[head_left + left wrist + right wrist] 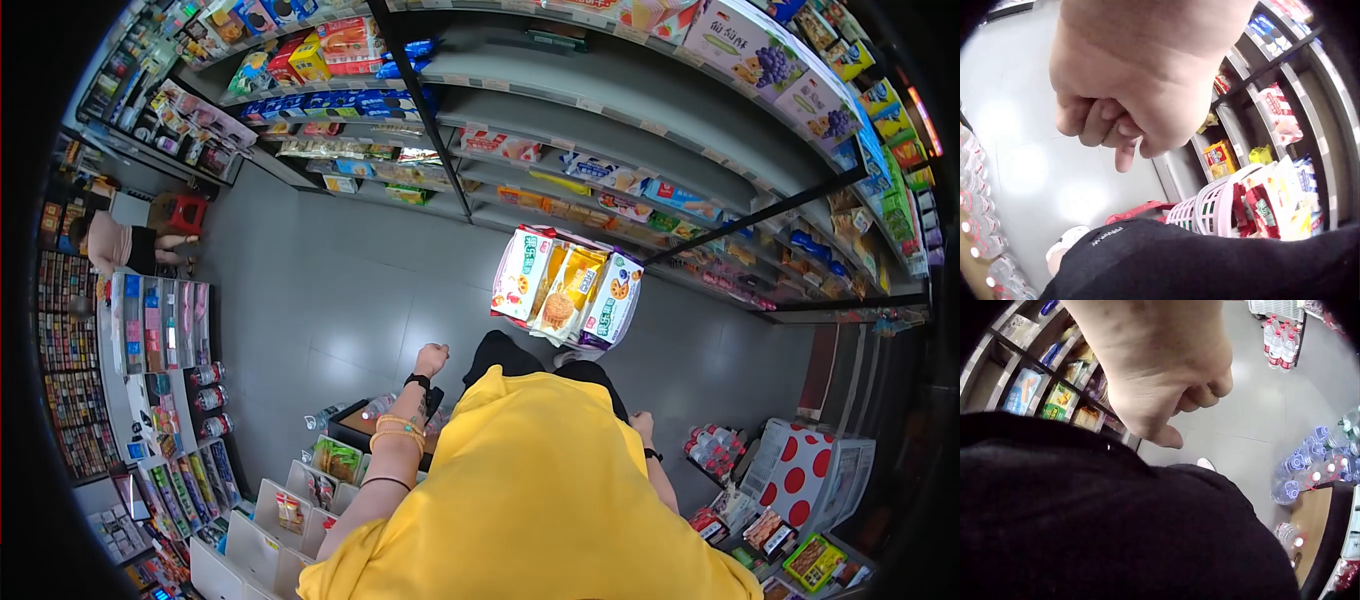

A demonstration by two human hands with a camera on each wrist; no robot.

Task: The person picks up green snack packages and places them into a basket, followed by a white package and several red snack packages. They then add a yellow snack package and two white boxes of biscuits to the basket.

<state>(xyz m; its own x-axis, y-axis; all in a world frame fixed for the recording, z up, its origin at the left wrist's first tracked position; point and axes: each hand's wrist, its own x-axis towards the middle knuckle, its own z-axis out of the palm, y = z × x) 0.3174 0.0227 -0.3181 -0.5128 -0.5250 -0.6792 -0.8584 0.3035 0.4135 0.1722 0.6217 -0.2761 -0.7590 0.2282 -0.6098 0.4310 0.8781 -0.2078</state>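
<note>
My left hand [432,360] hangs beside my left leg with its fingers loosely curled. Nothing is in its grasp in the left wrist view. Down by my right leg is my right hand [1175,384], fingers relaxed and bent, also holding nothing. In front of my feet stands a pink plastic basket [1209,209] full of packaged snacks. On top in the head view lie a white cookie box [520,272], a yellow biscuit pack [568,295] and another white box [612,298]. Both hands are apart from the basket.
Shelves [600,100] of packaged snacks run along the front and right. Bottled water [715,450] stands at the right, near a red-dotted box [797,470]. Bins of packets [290,510] are behind my left arm. Another person [120,245] bends over at the far left.
</note>
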